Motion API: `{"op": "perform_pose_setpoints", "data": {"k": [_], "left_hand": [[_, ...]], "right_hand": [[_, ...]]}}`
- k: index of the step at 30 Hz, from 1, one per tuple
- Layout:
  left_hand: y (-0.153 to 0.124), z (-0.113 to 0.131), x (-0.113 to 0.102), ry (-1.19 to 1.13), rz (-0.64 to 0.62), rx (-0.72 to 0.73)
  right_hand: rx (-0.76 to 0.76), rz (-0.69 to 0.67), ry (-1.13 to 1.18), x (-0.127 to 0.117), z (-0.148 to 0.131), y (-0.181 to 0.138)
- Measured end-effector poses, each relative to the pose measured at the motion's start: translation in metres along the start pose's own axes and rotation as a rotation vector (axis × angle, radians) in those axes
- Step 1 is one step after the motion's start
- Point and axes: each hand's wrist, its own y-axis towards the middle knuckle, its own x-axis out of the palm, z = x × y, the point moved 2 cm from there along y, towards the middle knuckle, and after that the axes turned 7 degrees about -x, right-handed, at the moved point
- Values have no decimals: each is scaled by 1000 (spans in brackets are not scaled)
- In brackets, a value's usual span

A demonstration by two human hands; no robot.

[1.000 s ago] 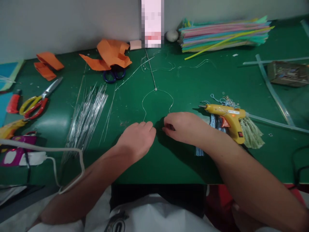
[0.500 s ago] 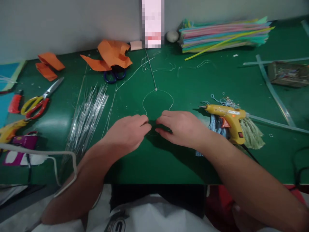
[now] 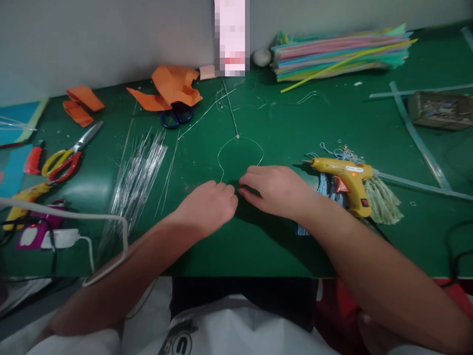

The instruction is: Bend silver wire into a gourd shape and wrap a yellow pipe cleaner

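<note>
A thin silver wire loop lies on the green table, its rounded top joined to a straight stem that runs toward the wall. My left hand and my right hand rest side by side at the loop's lower ends, fingertips nearly touching. Both hands have their fingers curled and pinched around the wire's ends; the ends themselves are hidden under the fingers.
A bundle of silver wires lies left of my hands. A yellow glue gun sits on tassels at the right. Scissors, orange paper scraps, stacked coloured sheets, glue sticks and a white cable surround the work spot.
My two hands have drawn closer together at the bottom of the wire loop. The view has shifted slightly; the loop and tools stay in place.
</note>
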Motion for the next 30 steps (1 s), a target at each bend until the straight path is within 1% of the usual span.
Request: {"op": "perform_pose_setpoints", "data": {"k": [3, 7, 10, 13, 17, 21, 24, 26, 30], "left_hand": [[3, -1, 1, -3, 0, 21], [2, -4, 7, -36, 44, 27], [1, -5, 8, -66, 72, -10], [0, -7, 4, -112, 65, -58], [-2, -13, 3, -151, 59, -61], [-8, -18, 8, -87, 142, 29], [-10, -16, 9, -11, 180, 83], [-9, -11, 7, 38, 165, 103], [-1, 0, -2, 123, 77, 104]], "right_hand": [[0, 1, 3, 0, 1, -1], [-30, -4, 48, 0, 1, -3], [-71, -14, 115, 1, 2, -5], [-89, -34, 162, 5, 2, -4], [-74, -60, 142, 11, 2, -1], [-65, -89, 118, 12, 2, 1], [-37, -73, 99, 11, 3, 2], [-13, -49, 85, 10, 4, 3], [-4, -15, 97, 11, 7, 3]]}}
